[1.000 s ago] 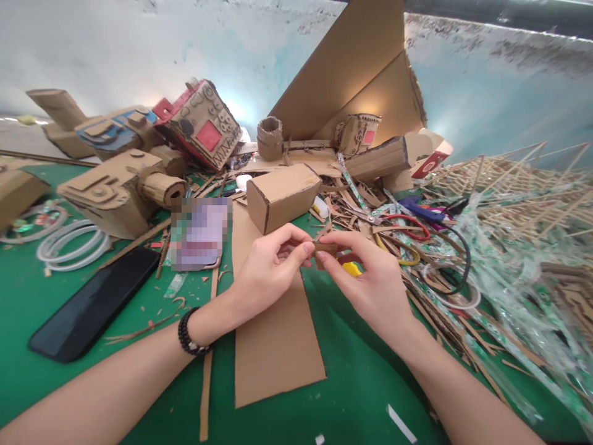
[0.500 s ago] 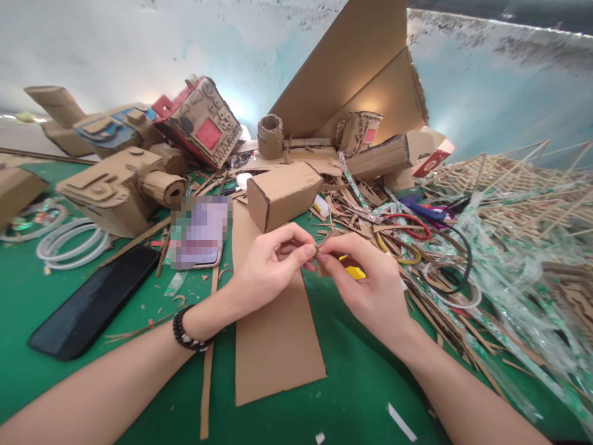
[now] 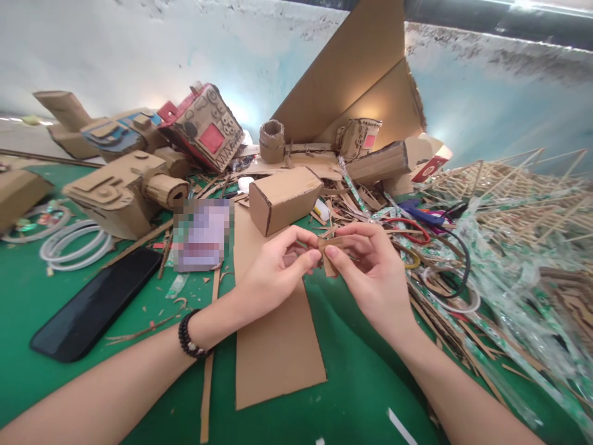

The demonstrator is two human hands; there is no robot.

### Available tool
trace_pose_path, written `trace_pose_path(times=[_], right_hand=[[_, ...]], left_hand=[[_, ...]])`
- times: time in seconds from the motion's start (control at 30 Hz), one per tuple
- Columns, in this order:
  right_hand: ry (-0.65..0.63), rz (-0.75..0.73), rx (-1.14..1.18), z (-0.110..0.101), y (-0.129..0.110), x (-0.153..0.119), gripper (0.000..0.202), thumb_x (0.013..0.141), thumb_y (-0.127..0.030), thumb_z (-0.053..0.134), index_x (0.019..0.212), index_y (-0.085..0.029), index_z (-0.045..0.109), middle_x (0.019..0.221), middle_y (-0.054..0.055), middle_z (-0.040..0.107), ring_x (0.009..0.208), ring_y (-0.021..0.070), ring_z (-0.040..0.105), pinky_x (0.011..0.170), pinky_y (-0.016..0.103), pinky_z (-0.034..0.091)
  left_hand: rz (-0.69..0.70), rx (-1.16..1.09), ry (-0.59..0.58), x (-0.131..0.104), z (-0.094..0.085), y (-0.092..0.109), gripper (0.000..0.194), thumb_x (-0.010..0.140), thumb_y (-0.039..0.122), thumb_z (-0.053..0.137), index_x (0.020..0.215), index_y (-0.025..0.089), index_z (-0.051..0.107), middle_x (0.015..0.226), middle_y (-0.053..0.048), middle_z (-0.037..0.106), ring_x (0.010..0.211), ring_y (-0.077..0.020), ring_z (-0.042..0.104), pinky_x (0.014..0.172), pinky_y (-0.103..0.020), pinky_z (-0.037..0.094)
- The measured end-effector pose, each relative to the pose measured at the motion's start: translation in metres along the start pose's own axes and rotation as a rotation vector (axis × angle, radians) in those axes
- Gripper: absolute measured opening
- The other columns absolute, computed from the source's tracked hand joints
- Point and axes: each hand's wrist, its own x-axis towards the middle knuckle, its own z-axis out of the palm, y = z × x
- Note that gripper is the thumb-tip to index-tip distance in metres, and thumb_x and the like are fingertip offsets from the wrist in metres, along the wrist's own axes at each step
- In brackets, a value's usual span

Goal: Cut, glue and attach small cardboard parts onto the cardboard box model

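Note:
A small bent cardboard strip (image 3: 329,264) is pinched between both hands, above a flat cardboard sheet (image 3: 278,358). My left hand (image 3: 278,266) grips its left end with thumb and fingertips. On the other side, my right hand (image 3: 377,272) presses its thumb on the strip, the fingers curled behind. Just beyond the hands sits a closed cardboard box (image 3: 286,199). A long thin cardboard strip (image 3: 208,389) lies left of the sheet, partly under my left forearm.
Left are a black phone (image 3: 95,306), a blurred-out phone (image 3: 204,238), coiled white tubing (image 3: 76,246) and a cardboard camera model (image 3: 118,191). Scissors with red handles (image 3: 412,230), cardboard scraps and plastic wrappings (image 3: 504,290) crowd the right. A large cardboard panel (image 3: 352,68) leans at the back.
The cardboard strip has been turned and now shows more of its face. My right hand's thumb has shifted onto it. A yellow thing by my right hand is no longer visible.

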Motion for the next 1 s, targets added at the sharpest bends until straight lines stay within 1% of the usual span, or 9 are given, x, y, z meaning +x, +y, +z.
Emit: trace_pose_path(times=[0.1,0.2,0.27,0.37,0.47,0.6,0.73,0.87,1.0], right_hand=[[-0.035,0.020,0.042,-0.001,0.000,0.001,0.021,0.096,-0.038,0.072,0.110,-0.026,0.062,0.089,0.001,0.073,0.075,0.0176,0.071,0.057,0.027,0.060],[-0.085,-0.026,-0.069,-0.005,-0.002,0.000,0.016,0.104,-0.036,0.059,0.116,-0.028,0.065,0.089,0.001,0.073,0.068,0.0166,0.069,0.053,0.027,0.058],[-0.075,-0.149,-0.254,-0.010,-0.003,0.001,0.022,0.106,-0.030,0.053,0.122,-0.030,0.068,0.094,0.002,0.074,0.069,0.0168,0.069,0.058,0.029,0.058],[-0.031,-0.408,-0.511,-0.019,-0.004,0.006,0.032,0.102,-0.019,0.055,0.125,-0.032,0.072,0.109,0.006,0.072,0.091,0.0215,0.071,0.076,0.036,0.060],[-0.069,-0.550,-0.615,-0.026,-0.002,0.012,0.037,0.098,-0.014,0.060,0.126,-0.032,0.074,0.124,0.011,0.066,0.100,0.0239,0.068,0.078,0.038,0.059],[-0.137,-0.609,-0.620,-0.029,0.004,0.015,0.038,0.098,-0.013,0.062,0.129,-0.033,0.073,0.130,0.011,0.065,0.105,0.0245,0.067,0.082,0.040,0.060],[-0.118,-0.662,-0.634,-0.027,0.006,0.012,0.037,0.098,-0.013,0.064,0.127,-0.034,0.074,0.122,0.010,0.070,0.100,0.0235,0.067,0.080,0.040,0.060],[-0.107,-0.702,-0.639,-0.022,0.005,0.010,0.039,0.098,-0.009,0.063,0.128,-0.032,0.073,0.118,0.010,0.073,0.103,0.0242,0.069,0.081,0.039,0.060],[-0.087,-0.718,-0.645,-0.020,0.004,0.010,0.034,0.099,-0.011,0.064,0.124,-0.031,0.075,0.114,0.009,0.075,0.102,0.0236,0.071,0.083,0.039,0.060]], left_hand=[[0.023,0.099,0.048,0.000,0.001,0.001,0.016,0.095,0.033,0.068,0.093,0.019,0.062,0.087,-0.002,0.065,0.079,-0.0160,0.064,0.071,-0.027,0.055],[0.008,0.114,0.077,0.001,-0.001,0.002,0.016,0.094,0.034,0.068,0.091,0.019,0.062,0.084,-0.001,0.065,0.078,-0.0160,0.065,0.071,-0.027,0.055],[-0.022,0.072,0.076,0.002,-0.002,0.002,0.018,0.094,0.035,0.068,0.091,0.019,0.061,0.081,-0.001,0.066,0.076,-0.0165,0.066,0.072,-0.028,0.056],[-0.061,0.005,0.072,0.004,-0.004,0.000,0.022,0.092,0.038,0.070,0.089,0.019,0.060,0.076,0.000,0.066,0.073,-0.0167,0.067,0.071,-0.030,0.058],[-0.094,-0.054,0.040,0.006,-0.005,-0.001,0.024,0.091,0.039,0.071,0.087,0.019,0.060,0.072,0.001,0.064,0.069,-0.0158,0.065,0.071,-0.030,0.057],[-0.135,-0.111,0.014,0.005,-0.005,-0.001,0.023,0.091,0.039,0.071,0.088,0.019,0.060,0.072,0.001,0.063,0.070,-0.0152,0.064,0.072,-0.029,0.056],[-0.128,-0.138,0.010,0.004,-0.004,0.001,0.026,0.096,0.043,0.067,0.088,0.019,0.060,0.075,0.001,0.062,0.072,-0.0150,0.061,0.073,-0.030,0.055],[-0.101,-0.090,0.013,0.003,-0.004,0.001,0.025,0.095,0.041,0.070,0.086,0.019,0.061,0.071,0.003,0.057,0.068,-0.0128,0.057,0.069,-0.026,0.051],[-0.080,-0.082,0.003,0.004,-0.004,0.001,0.025,0.095,0.041,0.070,0.088,0.018,0.062,0.074,0.003,0.059,0.068,-0.0121,0.057,0.067,-0.025,0.049]])
